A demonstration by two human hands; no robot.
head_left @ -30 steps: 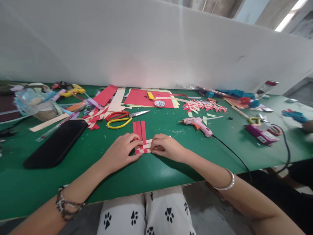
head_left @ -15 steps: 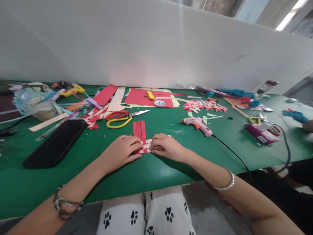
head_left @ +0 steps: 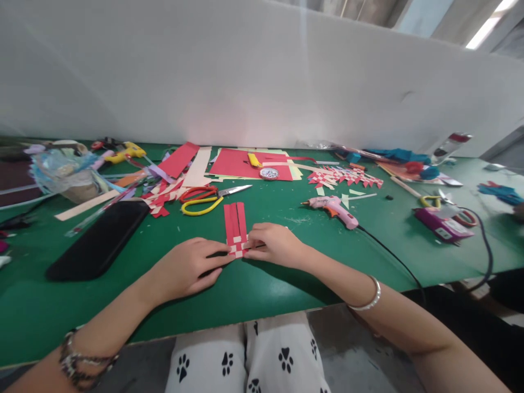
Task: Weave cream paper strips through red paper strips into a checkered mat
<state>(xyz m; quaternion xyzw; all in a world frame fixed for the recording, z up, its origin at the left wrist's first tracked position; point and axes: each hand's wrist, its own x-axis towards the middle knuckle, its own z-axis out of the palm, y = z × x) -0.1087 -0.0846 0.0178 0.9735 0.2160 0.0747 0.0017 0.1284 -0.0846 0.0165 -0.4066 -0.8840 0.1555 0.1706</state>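
Note:
A small piece of woven paper [head_left: 234,219] lies on the green table [head_left: 262,289] in front of me. Its red strips run away from me, and pale strips cross them in a checked pattern near my fingers. The fingers of my left hand [head_left: 186,270] are stretched out, the tips touching the weave's left edge. On the other side my right hand [head_left: 276,245] is closed in a pinch on the pale strips, whose ends it mostly hides. Beyond the weave lie scissors [head_left: 201,204] with red and yellow handles, blades parted.
A pink glue gun [head_left: 333,210] with a black cord lies right of my hands. A black phone-like slab [head_left: 98,240] is at left. Red card [head_left: 233,164], paper scraps [head_left: 164,194] and zigzag woven pieces [head_left: 344,176] lie farther back, before a white partition [head_left: 245,76].
My left hand has slid left and back off the weave, uncovering more of its checks. My right hand has shifted slightly left, still pinching at the weave's right side.

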